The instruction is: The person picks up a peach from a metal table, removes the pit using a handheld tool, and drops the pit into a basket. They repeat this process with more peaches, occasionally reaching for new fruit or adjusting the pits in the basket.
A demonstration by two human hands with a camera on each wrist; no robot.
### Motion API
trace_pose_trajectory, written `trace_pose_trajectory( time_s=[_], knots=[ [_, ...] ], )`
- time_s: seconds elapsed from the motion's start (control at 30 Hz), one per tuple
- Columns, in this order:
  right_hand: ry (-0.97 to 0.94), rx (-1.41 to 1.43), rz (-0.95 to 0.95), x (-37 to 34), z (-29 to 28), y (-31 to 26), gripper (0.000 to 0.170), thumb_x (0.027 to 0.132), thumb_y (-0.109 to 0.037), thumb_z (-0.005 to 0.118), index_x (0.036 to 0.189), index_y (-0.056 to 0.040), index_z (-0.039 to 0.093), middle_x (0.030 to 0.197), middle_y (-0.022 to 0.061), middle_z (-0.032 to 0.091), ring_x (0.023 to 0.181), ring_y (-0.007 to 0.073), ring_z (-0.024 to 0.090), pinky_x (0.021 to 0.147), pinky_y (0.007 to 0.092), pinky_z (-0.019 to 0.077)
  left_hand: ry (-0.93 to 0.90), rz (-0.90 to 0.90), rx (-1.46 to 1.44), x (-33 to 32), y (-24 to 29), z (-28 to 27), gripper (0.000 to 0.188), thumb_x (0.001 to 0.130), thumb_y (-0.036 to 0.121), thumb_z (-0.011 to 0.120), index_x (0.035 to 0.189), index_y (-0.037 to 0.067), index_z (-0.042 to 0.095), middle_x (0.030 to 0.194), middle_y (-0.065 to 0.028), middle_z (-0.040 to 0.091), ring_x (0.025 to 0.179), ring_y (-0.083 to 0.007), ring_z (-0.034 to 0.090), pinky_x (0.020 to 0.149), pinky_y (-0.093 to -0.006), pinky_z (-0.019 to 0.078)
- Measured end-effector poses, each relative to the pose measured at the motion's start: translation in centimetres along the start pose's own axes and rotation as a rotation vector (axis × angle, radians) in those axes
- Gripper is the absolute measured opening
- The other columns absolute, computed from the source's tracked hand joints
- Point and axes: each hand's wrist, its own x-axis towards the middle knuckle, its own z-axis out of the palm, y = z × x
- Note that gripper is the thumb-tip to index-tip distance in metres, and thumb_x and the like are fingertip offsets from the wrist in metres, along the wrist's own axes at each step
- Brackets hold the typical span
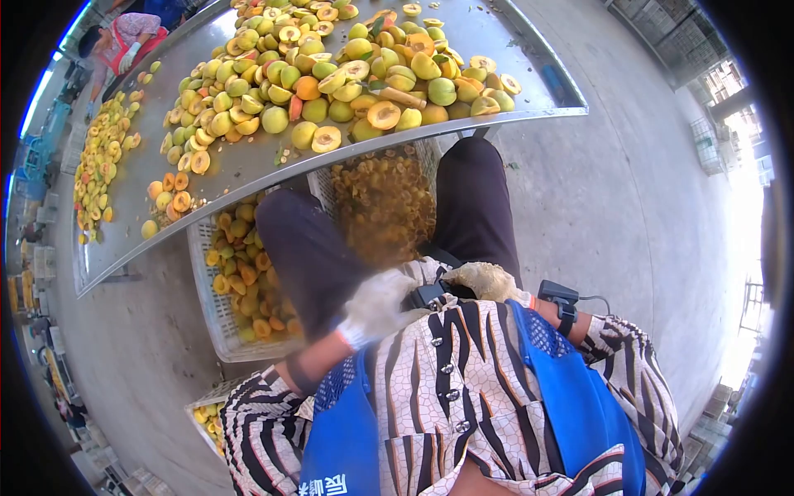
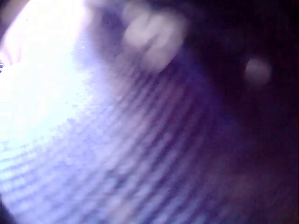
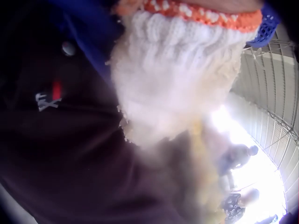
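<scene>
At the waist in the head view, both gloved hands come together at a small black box-shaped device [image 1: 428, 295] with a dark strap. My left hand [image 1: 379, 304], in a white knit glove and blurred, has its fingertips right at the device's left side. My right hand [image 1: 486, 282], in a stained cream glove, bends over its right side; I cannot tell whether its fingers grip it. The right wrist view has the glove's ribbed cuff [image 3: 182, 35] with orange edging, its fingers blurred or hidden. Blurred ribbed fabric [image 2: 140, 154] fills most of the left wrist view.
Halved yellow-green stone fruit [image 1: 327, 139] lies heaped on a metal table [image 1: 256, 178] ahead. Below it, a white crate [image 1: 217, 326] holds fruit, and another crate of brownish pieces [image 1: 376, 202] stands between the knees. Another person [image 1: 124, 41] works at the table's far left.
</scene>
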Motion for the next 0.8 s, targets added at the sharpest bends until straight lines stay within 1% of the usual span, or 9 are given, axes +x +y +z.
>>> trace_pose_trajectory(
  time_s=[0.1,0.2,0.33,0.4,0.5,0.53,0.6,0.7,0.8],
  knots=[
    [0.050,-0.034,-0.031,-0.7,-0.1,-0.8,0.034,0.093,-0.038,0.053,0.113,-0.0154,0.069,0.105,0.0087,0.068,0.098,0.0243,0.065,0.086,0.0331,0.0498,-0.097,-0.105,-0.039,0.5,0.5,-0.5,0.045,0.074,0.039,0.077,0.100,0.004,0.067,0.097,-0.0144,0.064,0.092,-0.0307,0.062,0.082,-0.0401,0.0492],
    [0.125,-0.068,-0.308,-1.2,-0.4,-0.3,0.045,0.080,-0.035,0.074,0.116,-0.0103,0.067,0.101,0.0132,0.071,0.093,0.0289,0.067,0.081,0.0359,0.0504,-0.096,-0.095,-0.080,0.5,0.4,-0.2,0.046,0.075,0.041,0.076,0.101,0.004,0.067,0.101,-0.0149,0.065,0.096,-0.0308,0.062,0.086,-0.0405,0.0486],
    [0.111,-0.060,-0.223,-0.6,0.6,0.5,0.039,0.083,-0.031,0.071,0.118,-0.0138,0.067,0.100,0.0137,0.070,0.096,0.0310,0.067,0.081,0.0371,0.0504,0.045,0.060,-0.019,0.1,-0.4,0.6,0.046,0.071,0.035,0.081,0.101,0.004,0.066,0.086,-0.0121,0.062,0.079,-0.0292,0.060,0.070,-0.0392,0.0496],
    [0.098,-0.071,-0.226,-1.0,0.5,0.1,0.037,0.085,-0.029,0.069,0.120,-0.0164,0.066,0.102,0.0131,0.070,0.098,0.0314,0.066,0.082,0.0378,0.0506,0.055,0.077,-0.009,0.2,-0.3,0.6,0.047,0.070,0.034,0.081,0.103,0.004,0.065,0.086,-0.0121,0.062,0.079,-0.0295,0.060,0.071,-0.0393,0.0496],
    [0.086,-0.055,0.254,-0.8,0.1,-3.4,0.024,0.093,-0.030,0.054,0.105,-0.0180,0.071,0.096,0.0072,0.068,0.094,0.0198,0.065,0.080,0.0311,0.0508,-0.025,-0.017,-0.022,-0.1,-0.6,0.7,0.049,0.071,0.037,0.079,0.104,0.004,0.065,0.097,-0.0138,0.063,0.091,-0.0308,0.060,0.081,-0.0402,0.0488],
    [0.084,-0.108,0.168,-0.9,0.1,-3.0,0.025,0.091,-0.028,0.057,0.112,-0.0197,0.069,0.102,0.0081,0.068,0.098,0.0232,0.065,0.083,0.0337,0.0507,-0.074,-0.068,-0.032,-0.3,-0.8,0.8,0.049,0.072,0.039,0.078,0.104,0.004,0.065,0.102,-0.0147,0.064,0.097,-0.0314,0.061,0.086,-0.0407,0.0483],
    [0.077,-0.218,0.000,-1.3,0.0,-1.7,0.038,0.088,-0.024,0.063,0.125,-0.0231,0.064,0.113,0.0100,0.068,0.106,0.0298,0.065,0.088,0.0390,0.0504,0.000,-0.002,-0.041,-0.4,-1.0,1.0,0.049,0.072,0.039,0.078,0.103,0.004,0.065,0.101,-0.0148,0.064,0.097,-0.0316,0.061,0.085,-0.0409,0.0483],
    [0.096,-0.219,-0.016,-1.4,0.6,-1.7,0.029,0.092,-0.033,0.056,0.115,-0.0183,0.067,0.110,0.0090,0.067,0.103,0.0263,0.065,0.086,0.0363,0.0510,0.074,0.074,-0.027,-0.5,-0.7,1.3,0.049,0.071,0.038,0.079,0.104,0.004,0.064,0.101,-0.0148,0.064,0.097,-0.0317,0.061,0.085,-0.0410,0.0482],
    [0.082,-0.206,0.029,-1.6,0.1,-1.9,0.035,0.092,-0.039,0.055,0.119,-0.0181,0.065,0.116,0.0089,0.066,0.107,0.0266,0.064,0.088,0.0377,0.0504,0.080,0.097,-0.046,-0.4,-1.0,1.3,0.050,0.071,0.036,0.080,0.107,0.005,0.064,0.100,-0.0146,0.064,0.097,-0.0315,0.061,0.085,-0.0409,0.0481]
  ],
)
